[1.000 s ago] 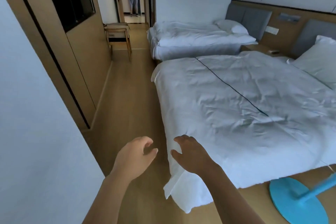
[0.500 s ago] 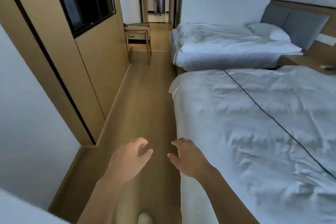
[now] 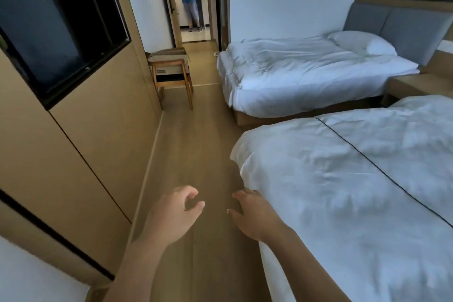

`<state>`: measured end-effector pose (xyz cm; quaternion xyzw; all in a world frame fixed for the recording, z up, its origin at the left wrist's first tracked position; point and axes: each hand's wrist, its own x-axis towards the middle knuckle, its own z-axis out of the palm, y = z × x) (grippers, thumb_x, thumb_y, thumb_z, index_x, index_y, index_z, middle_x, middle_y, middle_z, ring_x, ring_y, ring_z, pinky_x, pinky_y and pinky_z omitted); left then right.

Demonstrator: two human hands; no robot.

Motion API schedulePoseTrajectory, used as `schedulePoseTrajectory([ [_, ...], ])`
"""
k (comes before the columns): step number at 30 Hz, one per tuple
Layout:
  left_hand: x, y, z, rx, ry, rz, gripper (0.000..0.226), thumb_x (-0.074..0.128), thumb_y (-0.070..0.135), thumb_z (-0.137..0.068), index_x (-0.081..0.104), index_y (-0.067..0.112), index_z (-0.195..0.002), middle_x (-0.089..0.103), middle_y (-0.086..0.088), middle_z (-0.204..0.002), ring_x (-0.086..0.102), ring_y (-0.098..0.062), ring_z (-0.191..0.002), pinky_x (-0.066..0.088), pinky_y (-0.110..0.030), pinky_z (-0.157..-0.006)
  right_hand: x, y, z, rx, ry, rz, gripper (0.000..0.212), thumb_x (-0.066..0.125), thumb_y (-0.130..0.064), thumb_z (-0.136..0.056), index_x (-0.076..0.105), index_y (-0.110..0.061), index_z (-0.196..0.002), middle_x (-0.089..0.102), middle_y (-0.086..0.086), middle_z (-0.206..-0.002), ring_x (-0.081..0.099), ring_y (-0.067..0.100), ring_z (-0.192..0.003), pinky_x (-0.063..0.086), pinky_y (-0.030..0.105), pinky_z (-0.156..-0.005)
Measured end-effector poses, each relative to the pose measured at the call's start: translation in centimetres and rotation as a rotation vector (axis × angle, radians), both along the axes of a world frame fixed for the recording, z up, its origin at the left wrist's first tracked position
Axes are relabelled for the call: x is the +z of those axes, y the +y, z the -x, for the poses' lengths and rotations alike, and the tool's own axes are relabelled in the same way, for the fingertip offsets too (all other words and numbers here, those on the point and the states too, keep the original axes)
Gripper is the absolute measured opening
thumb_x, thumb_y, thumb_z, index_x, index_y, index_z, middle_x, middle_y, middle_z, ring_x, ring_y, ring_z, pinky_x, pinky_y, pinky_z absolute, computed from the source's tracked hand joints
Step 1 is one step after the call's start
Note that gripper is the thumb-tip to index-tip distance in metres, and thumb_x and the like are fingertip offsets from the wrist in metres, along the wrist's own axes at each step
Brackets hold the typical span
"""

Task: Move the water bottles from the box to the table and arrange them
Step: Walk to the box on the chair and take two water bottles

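A cardboard box sits on a wooden chair at the far end of the aisle, by the left wall. Its contents do not show from here, and no water bottles or table are in view. My left hand and my right hand are held out in front of me over the wooden floor, side by side and apart. Both hang with loosely curled fingers and hold nothing.
A wood-panelled wall with a dark screen runs along the left. Two white beds line the right, leaving a narrow floor aisle. A person in a blue shirt stands beyond the open doorway.
The view has swung left and moved forward along the aisle; the chair with the box is nearer. The blue fan base has left the view. Both hands keep their loose pose.
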<state>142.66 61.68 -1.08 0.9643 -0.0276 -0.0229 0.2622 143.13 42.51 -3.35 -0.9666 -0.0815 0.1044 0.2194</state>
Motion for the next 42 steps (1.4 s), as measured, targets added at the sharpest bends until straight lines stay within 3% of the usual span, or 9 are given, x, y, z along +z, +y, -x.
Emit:
schedulePoseTrajectory([
  [10, -1.6, -0.1, -28.0, 0.019, -0.002, 0.055, 0.026, 0.062, 0.034, -0.088, 0.061, 0.022, -0.111, 0.058, 0.011, -0.106, 0.054, -0.006, -0.094, 0.041, -0.023, -0.081, -0.3, 0.1, -28.3, 0.033, -0.012, 0.013, 0.039, 0.046, -0.032, -0.095, 0.047, -0.013, -0.129, 0.050, 0.003, -0.130, 0.045, 0.021, -0.118, 0.040, 0.033, -0.102],
  [15, -0.3, 0.7, -40.5, 0.133, -0.002, 0.096, 0.028, 0.064, 0.029, -0.088, 0.062, 0.016, -0.112, 0.063, 0.002, -0.108, 0.058, -0.015, -0.096, 0.046, -0.032, -0.088, 2.5, 0.9, -42.8, 0.122, -0.031, 0.101, 0.045, 0.047, -0.031, -0.094, 0.042, -0.014, -0.136, 0.046, 0.004, -0.133, 0.041, 0.022, -0.122, 0.039, 0.034, -0.102],
  [27, -2.4, 10.5, -65.5, 0.215, -0.004, 0.026, 0.031, 0.062, 0.040, -0.086, 0.062, 0.025, -0.114, 0.063, 0.010, -0.113, 0.060, -0.012, -0.094, 0.047, -0.026, -0.083, -0.8, 10.5, -69.5, 0.228, -0.048, 0.117, 0.046, 0.048, -0.033, -0.092, 0.044, -0.013, -0.133, 0.046, 0.004, -0.135, 0.040, 0.025, -0.124, 0.040, 0.036, -0.101],
  [32, -1.6, 16.8, -78.6, 0.196, -0.023, -0.029, 0.033, 0.060, 0.043, -0.086, 0.060, 0.026, -0.115, 0.063, 0.010, -0.112, 0.056, -0.009, -0.089, 0.043, -0.023, -0.073, 0.3, 16.1, -82.3, 0.212, -0.070, 0.090, 0.048, 0.048, -0.035, -0.093, 0.041, -0.017, -0.137, 0.045, 0.002, -0.137, 0.040, 0.022, -0.125, 0.039, 0.035, -0.103],
  [42, -3.7, 22.5, -100.7, 0.147, 0.023, 0.012, 0.033, 0.061, 0.042, -0.086, 0.060, 0.027, -0.116, 0.062, 0.011, -0.111, 0.055, -0.004, -0.089, 0.040, -0.019, -0.070, -1.3, 21.5, -103.6, 0.146, -0.069, 0.031, 0.049, 0.050, -0.039, -0.092, 0.042, -0.021, -0.136, 0.047, -0.002, -0.137, 0.042, 0.018, -0.125, 0.038, 0.032, -0.102],
])
